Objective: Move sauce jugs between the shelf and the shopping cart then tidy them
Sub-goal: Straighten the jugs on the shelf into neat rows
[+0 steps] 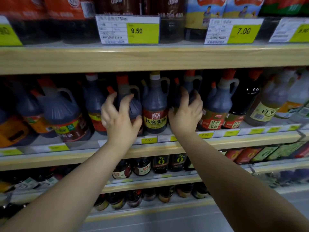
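Two bare forearms are extended from the lower edge of the view toward the middle shelf [167, 146] of a shop rack. Left hand [119, 116]: fingers are spread and curled around the shoulder of a dark sauce jug [129, 97] with a red cap, the palm being pressed against its front. Right hand [185, 114]: fingers are wrapped over the shoulder of a second dark jug [187, 91], whose label is hidden by the hand. Both jugs are stood upright on the middle shelf, and between them a yellow-capped jug [155, 106] with a red and yellow label is set, just beside each hand. Further jugs are ranged to either side along the same shelf. A yellow price tag [148, 140] is fixed to the shelf edge between the wrists. Smaller bottles are shown on the lower shelves (details blurred). At the right edge a wire frame [301, 131], possibly of a cart, is partly seen
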Demonstrator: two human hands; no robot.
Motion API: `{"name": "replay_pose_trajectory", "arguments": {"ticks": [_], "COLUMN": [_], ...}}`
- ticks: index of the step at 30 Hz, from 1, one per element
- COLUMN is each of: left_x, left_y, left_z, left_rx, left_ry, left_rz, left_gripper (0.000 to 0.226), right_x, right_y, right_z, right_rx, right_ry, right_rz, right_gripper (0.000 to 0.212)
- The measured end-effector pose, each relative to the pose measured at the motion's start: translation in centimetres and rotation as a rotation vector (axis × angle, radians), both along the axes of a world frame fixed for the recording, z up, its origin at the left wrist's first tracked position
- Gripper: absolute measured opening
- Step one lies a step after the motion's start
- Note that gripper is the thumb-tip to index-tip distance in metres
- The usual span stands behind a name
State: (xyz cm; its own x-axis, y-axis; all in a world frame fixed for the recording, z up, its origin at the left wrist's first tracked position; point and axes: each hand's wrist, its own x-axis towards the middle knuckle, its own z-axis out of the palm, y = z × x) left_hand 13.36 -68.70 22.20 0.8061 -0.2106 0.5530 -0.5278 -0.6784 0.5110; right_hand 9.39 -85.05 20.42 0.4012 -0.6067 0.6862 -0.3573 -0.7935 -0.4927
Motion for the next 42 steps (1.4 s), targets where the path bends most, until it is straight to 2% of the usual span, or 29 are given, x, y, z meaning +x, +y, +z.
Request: {"name": "replay_pose_trajectory", "arguments": {"ticks": [4,7,11,14,16,22,25,28,34,42], "left_x": [0.3,0.2,-0.1,-0.5,-0.8,-1.9,-1.8,-0.9,-0.3,-0.3], "left_y": [0.5,0.3,0.2,-1.1,-2.7,-7.0,-8.5,-9.7,-10.3,-10.1], "left_z": [-1.7,-2.1,-2.0,-1.2,-0.4,2.3,3.0,3.4,3.0,4.5], "left_rx": [0.083,0.11,0.167,0.236,0.305,0.432,0.456,0.51,0.571,0.692], "left_ry": [-0.005,0.005,-0.085,-0.267,-0.282,0.042,0.125,0.201,0.178,0.199], "left_rz": [-0.07,-0.106,-0.028,-0.099,-0.133,-0.086,-0.016,0.027,0.08,0.076], "left_gripper": [0.068,0.07,0.069,0.064,0.065,0.082,0.086,0.082,0.065,0.081], "right_x": [-0.1,0.4,0.4,-0.1,-0.4,-0.8,-0.9,-0.9,-2.1,-2.9], "right_y": [1.3,2.1,1.0,-0.7,-1.3,-1.8,-2.1,-2.3,-2.1,-1.7], "right_z": [-0.4,-0.3,0.2,0.0,-0.3,-1.3,-1.5,-1.4,-1.2,-1.2], "right_rx": [-0.141,-0.131,-0.111,-0.091,-0.078,-0.009,0.041,0.064,0.061,-0.055], "right_ry": [-0.04,0.029,-0.001,0.015,0.086,0.158,0.178,0.149,0.126,0.222], "right_rz": [0.146,0.202,0.085,0.005,-0.002,0.051,0.127,0.173,0.171,0.055], "right_gripper": [0.054,0.055,0.055,0.064,0.072,0.074,0.081,0.078,0.074,0.081]}}
